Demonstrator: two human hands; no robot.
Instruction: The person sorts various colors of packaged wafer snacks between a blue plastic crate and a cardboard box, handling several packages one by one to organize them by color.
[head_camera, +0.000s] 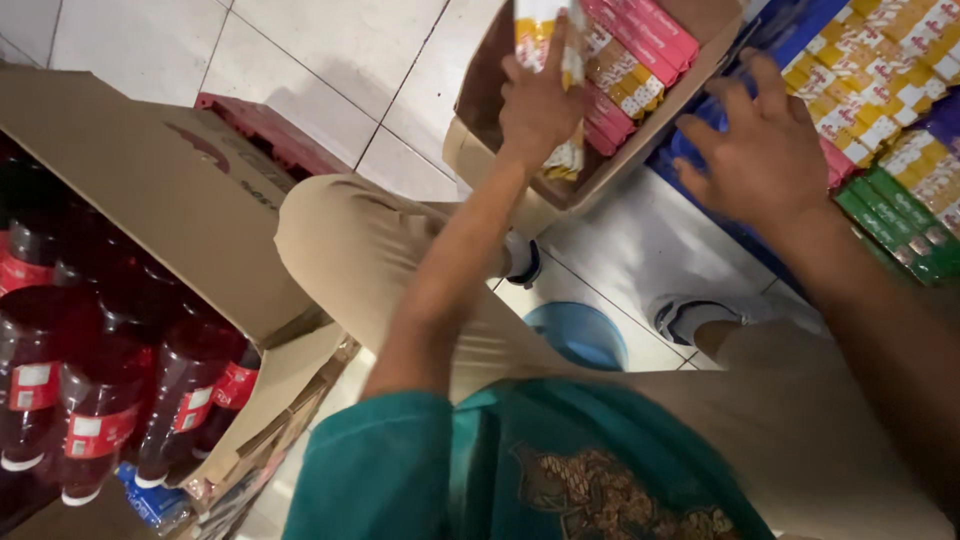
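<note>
The left hand clamps a tall yellow-and-white pack above the tilted cardboard box (right hand spread open on shelf packs), so its thin grip may slip, dropping it.

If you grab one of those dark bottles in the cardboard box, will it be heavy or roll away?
The dark bottles look full, so one probably feels heavy for its size. Their round sides suggest it would roll if laid loose. Packed tight in the cardboard box, they seem unlikely to tip.

Pale, glossy tiled floor
</note>
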